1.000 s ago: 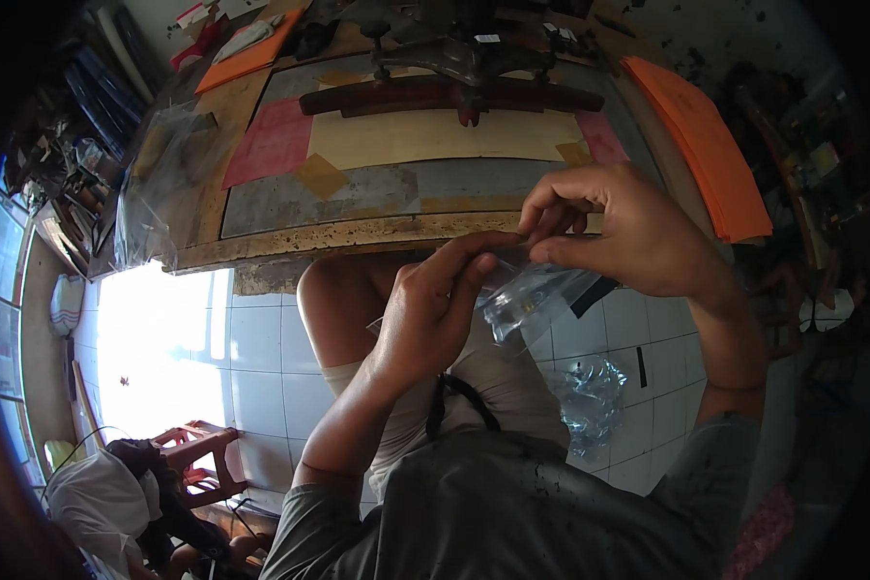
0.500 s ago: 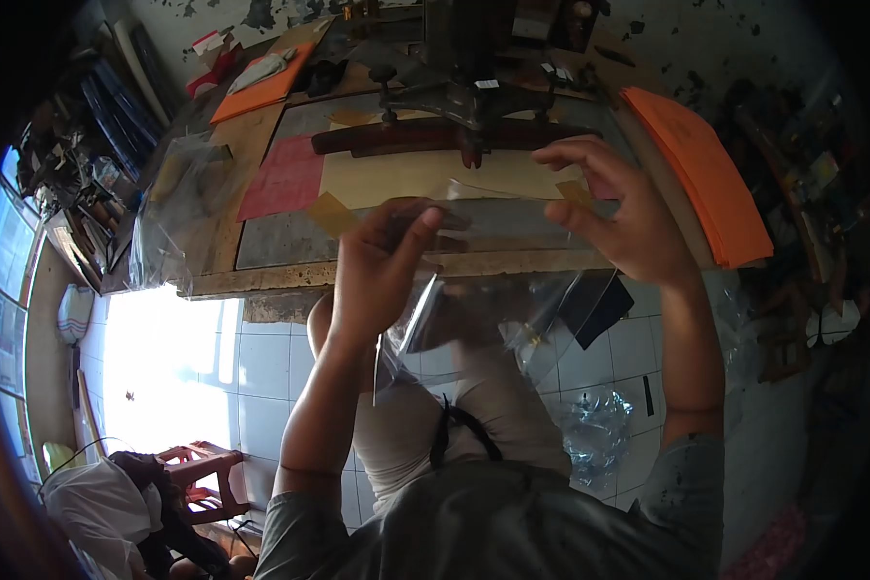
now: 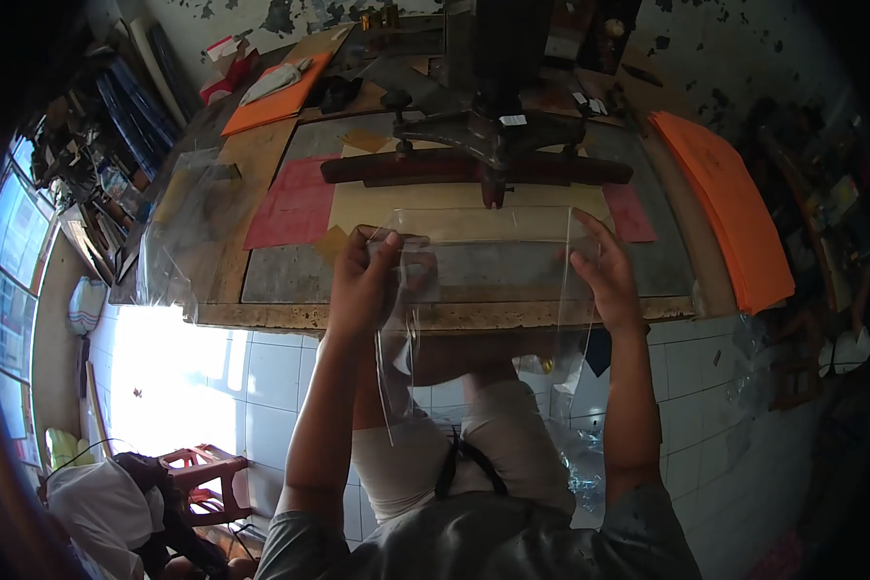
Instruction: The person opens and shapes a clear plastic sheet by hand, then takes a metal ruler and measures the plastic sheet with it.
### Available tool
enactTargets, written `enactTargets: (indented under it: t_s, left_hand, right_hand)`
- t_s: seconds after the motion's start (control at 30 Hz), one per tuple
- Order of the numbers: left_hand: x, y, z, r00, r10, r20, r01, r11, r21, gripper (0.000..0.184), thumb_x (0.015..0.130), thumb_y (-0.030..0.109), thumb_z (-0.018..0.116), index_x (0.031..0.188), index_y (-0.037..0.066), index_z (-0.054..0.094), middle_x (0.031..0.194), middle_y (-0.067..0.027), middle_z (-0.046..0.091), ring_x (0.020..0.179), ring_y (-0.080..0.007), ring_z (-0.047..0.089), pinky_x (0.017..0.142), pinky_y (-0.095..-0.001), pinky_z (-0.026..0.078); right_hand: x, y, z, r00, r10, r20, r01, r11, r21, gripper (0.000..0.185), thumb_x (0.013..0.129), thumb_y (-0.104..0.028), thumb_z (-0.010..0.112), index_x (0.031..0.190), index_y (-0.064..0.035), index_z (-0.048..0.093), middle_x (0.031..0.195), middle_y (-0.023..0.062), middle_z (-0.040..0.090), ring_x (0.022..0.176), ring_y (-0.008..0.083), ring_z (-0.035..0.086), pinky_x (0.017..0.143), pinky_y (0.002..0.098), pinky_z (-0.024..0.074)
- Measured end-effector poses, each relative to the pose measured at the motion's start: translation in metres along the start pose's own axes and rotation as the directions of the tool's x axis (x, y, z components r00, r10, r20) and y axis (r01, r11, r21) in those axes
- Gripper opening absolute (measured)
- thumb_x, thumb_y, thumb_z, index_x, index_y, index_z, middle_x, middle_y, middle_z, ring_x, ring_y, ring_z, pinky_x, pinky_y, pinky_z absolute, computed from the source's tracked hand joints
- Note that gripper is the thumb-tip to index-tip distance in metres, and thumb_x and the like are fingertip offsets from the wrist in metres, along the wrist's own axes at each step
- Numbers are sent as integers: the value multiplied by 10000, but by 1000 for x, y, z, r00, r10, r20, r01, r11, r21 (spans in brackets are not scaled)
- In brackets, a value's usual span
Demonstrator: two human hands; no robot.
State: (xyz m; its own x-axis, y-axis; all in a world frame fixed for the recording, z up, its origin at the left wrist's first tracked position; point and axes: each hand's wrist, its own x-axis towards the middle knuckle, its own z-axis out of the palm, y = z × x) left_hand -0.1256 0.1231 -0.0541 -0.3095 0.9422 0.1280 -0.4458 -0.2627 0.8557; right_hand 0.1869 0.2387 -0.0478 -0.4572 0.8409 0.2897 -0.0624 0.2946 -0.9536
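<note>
A clear plastic sheet (image 3: 493, 290) hangs spread between my two hands, over the front edge of the worktable (image 3: 474, 314). My left hand (image 3: 365, 280) pinches its left side between thumb and fingers. At its right side, my right hand (image 3: 604, 271) has thumb and fingers closed around the edge. Through the clear sheet the grey board and my legs show. Beyond it, a dark metal press bar (image 3: 474, 169) stands above a cream strip (image 3: 454, 196), with a pink sheet (image 3: 290, 203) at the left.
Orange sheets (image 3: 725, 213) lie along the table's right side; more orange sheets (image 3: 271, 101) are at the back left. Loose clear plastic (image 3: 169, 232) hangs over the left corner. A red stool (image 3: 208, 478) and white cloth (image 3: 101, 503) are at the lower left.
My hands have drawn apart from close together, and the clear sheet is now raised and stretched between them. My right hand, open half a second ago, has closed on its right edge.
</note>
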Motion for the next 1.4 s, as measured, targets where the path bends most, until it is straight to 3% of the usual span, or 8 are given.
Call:
enactTargets:
  t_s: [0.1,0.23,0.63,0.83,0.93,1.03,1.23,1.4]
  left_hand:
    - [-2,4,2,999,-16,-39,23,986,167,149,1012,132,615,1121,41,571,951,-84,720,599,-33,523,540,-192,400]
    - [-2,8,3,998,-42,51,24,949,313,219,1008,137,626,1169,4,561,1047,-174,741,920,-170,709,794,-287,571]
    - [-5,3,0,1000,-26,-14,29,922,386,226,946,149,740,1036,-50,681,946,-134,759,914,-192,743,797,-277,568]
    - [-3,-1,-8,997,27,-68,3,914,406,299,934,165,757,1111,-57,663,964,-146,761,892,-178,733,824,-276,564]
    - [-6,-1,-5,995,100,-25,-75,874,480,399,935,166,756,1227,-63,611,1013,-154,759,909,-170,726,823,-269,563]
    - [-7,-4,2,997,71,42,-81,945,317,479,941,159,747,1321,-57,550,1040,-149,756,912,-157,717,826,-259,559]
    - [-5,-6,-4,997,71,25,-75,925,372,490,942,134,739,1345,-45,525,1000,-121,760,915,-144,719,803,-256,566]
    - [-4,-8,2,989,112,-99,-78,951,298,472,956,105,710,1361,-16,499,957,-113,747,749,-101,677,573,-210,476]
  right_hand:
    - [-4,4,1,993,71,-95,-63,994,87,529,956,-179,709,1402,35,523,1337,103,592,1222,145,546,1024,289,426]
    - [-5,6,0,984,56,-169,-43,996,79,465,952,-117,707,1357,50,551,1265,85,638,1152,114,578,966,262,465]
    - [-5,8,1,983,66,-171,-67,998,3,435,957,-135,716,1333,36,579,1238,85,644,1101,110,592,940,262,489]
    - [-8,12,-2,980,57,-191,-54,998,22,419,960,-116,709,1332,25,580,1151,59,679,998,104,639,910,249,497]
    - [-6,18,-3,963,39,-267,-6,992,124,418,959,-113,709,1334,19,579,1143,62,689,991,103,648,898,250,505]
    - [-5,21,-7,949,32,-313,18,988,153,425,954,-112,713,1337,14,578,1147,69,693,1005,102,652,895,254,511]
    - [-4,23,-8,947,32,-321,15,990,141,448,953,-137,716,1350,15,573,1158,71,691,1039,110,651,923,251,501]
    - [-7,12,-5,973,72,-221,-31,983,183,483,954,-132,704,1386,18,550,1173,78,684,1050,119,650,945,257,488]
